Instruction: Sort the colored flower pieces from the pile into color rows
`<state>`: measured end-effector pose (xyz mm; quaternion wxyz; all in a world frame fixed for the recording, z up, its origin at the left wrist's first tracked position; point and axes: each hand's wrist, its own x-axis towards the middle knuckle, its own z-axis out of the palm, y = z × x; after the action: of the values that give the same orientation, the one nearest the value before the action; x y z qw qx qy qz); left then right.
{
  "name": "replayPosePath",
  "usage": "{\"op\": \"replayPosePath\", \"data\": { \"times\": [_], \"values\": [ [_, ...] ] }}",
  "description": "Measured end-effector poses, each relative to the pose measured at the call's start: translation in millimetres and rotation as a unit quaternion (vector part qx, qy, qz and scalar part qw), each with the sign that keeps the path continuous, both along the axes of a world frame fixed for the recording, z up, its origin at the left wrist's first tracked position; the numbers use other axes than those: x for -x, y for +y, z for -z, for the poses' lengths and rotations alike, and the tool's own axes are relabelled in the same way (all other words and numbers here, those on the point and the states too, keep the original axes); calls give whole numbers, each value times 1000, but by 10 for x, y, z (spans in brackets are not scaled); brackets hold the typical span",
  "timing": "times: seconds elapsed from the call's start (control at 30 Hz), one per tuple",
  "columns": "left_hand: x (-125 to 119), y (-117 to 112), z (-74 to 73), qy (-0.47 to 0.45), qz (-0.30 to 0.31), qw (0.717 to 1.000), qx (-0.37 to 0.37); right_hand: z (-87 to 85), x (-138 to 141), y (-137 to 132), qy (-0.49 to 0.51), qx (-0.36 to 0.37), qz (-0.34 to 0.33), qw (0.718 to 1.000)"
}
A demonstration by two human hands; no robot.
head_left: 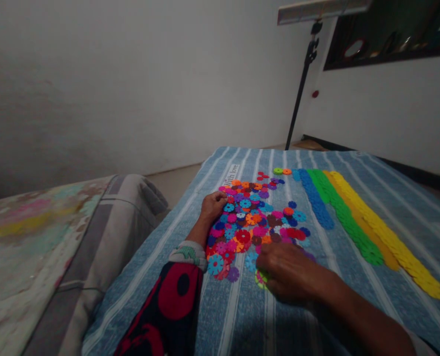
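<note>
A heap of small coloured plastic snowflake discs (255,217) lies on a blue striped cloth (353,311). My left hand (212,205) rests at the heap's far left edge with its fingers curled; what they hold is hidden. My right hand (285,271) lies at the heap's near edge, fingers bent down over a light green disc (260,280). To the right run sorted rows of discs: a blue row (316,200), a green row (348,217), an orange row (385,249) and a yellow row (386,232). One green disc and one orange disc (282,171) lie at the far end.
A grey and patterned blanket (57,257) lies to the left of the cloth. A black light stand (301,84) rises by the white wall behind. A dark framed opening (390,32) is at the upper right.
</note>
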<state>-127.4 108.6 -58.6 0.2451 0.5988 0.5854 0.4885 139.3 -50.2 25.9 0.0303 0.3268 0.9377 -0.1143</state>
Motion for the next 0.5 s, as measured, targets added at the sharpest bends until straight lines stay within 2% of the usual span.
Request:
{"op": "replayPosePath", "data": {
  "times": [0.13, 0.27, 0.33, 0.5],
  "values": [
    [1, 5, 0, -4, 1, 1000, 4, 149, 53, 73, 5, -69, 58, 996],
    [-6, 5, -7, 0, 0, 1000, 5, 144, -41, 238, 4, -79, 134, 988],
    [-8, 2, -10, 4, -3, 1000, 2, 109, -71, 253, 14, -62, 118, 991],
    [-11, -11, -13, 10, -8, 1000, 4, 94, -5, 132, 40, -16, 26, 999]
  ]
}}
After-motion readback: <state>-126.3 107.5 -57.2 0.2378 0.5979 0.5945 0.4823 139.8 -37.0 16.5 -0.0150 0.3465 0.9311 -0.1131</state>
